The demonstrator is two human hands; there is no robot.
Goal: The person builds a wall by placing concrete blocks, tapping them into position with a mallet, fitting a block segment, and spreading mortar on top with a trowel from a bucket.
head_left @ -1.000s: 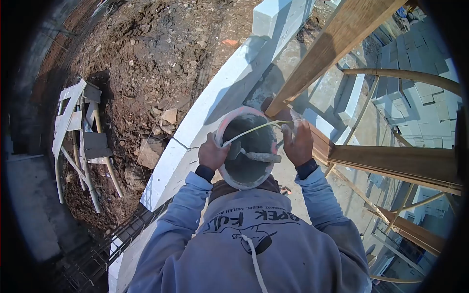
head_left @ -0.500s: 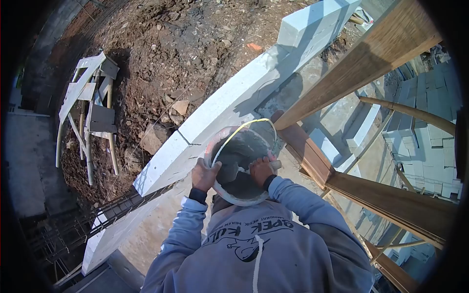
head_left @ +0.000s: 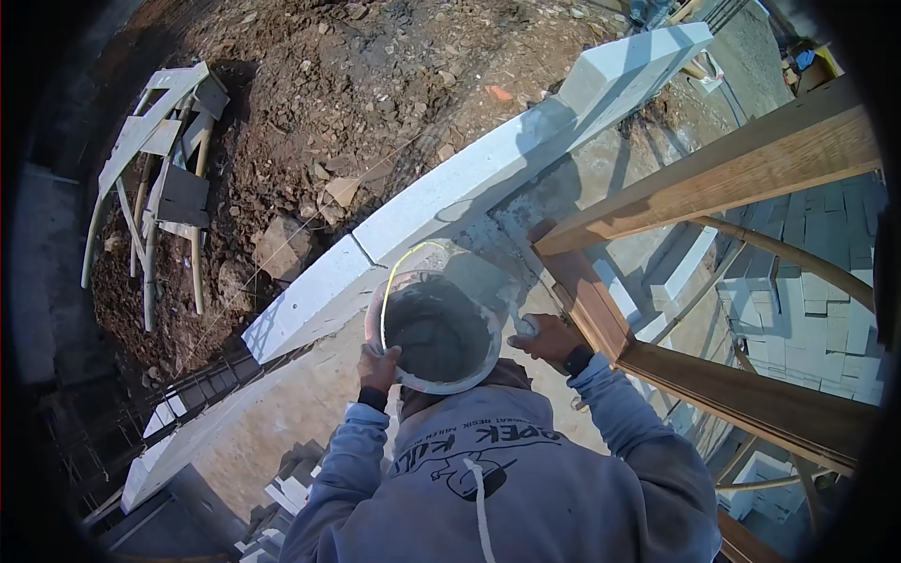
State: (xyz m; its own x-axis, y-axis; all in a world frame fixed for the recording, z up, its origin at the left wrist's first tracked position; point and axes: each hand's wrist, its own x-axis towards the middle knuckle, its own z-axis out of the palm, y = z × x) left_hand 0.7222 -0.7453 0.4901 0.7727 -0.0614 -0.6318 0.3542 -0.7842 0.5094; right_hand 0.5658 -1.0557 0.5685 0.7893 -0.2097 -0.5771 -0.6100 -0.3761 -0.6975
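Note:
My left hand (head_left: 378, 368) is closed on the near left rim of a round bucket (head_left: 374, 314), which is tilted against my front. Grey wet mortar (head_left: 434, 336) coats the inside and lies in the bottom. A thin yellow and white handle arches over the bucket's left side. To the right of it, my right hand (head_left: 549, 342) grips the pale handle of a trowel (head_left: 481, 280). The trowel's mortar-smeared blade is over the far right rim, outside the mortar. Just beyond the bucket runs a low wall of white blocks (head_left: 450, 208).
A wooden frame (head_left: 723, 169) rises close on my right. Stacked white blocks (head_left: 817, 272) lie beyond it, crossed by bamboo poles (head_left: 798, 253). Past the wall are rocky soil (head_left: 357, 103) and a wood and bamboo stand (head_left: 164, 159). Steel bars show at lower left.
My right hand has drawn the trowel up out of the mortar and moved right, past the rim. My left hand still holds the bucket, which now tilts more. The view has shifted slightly.

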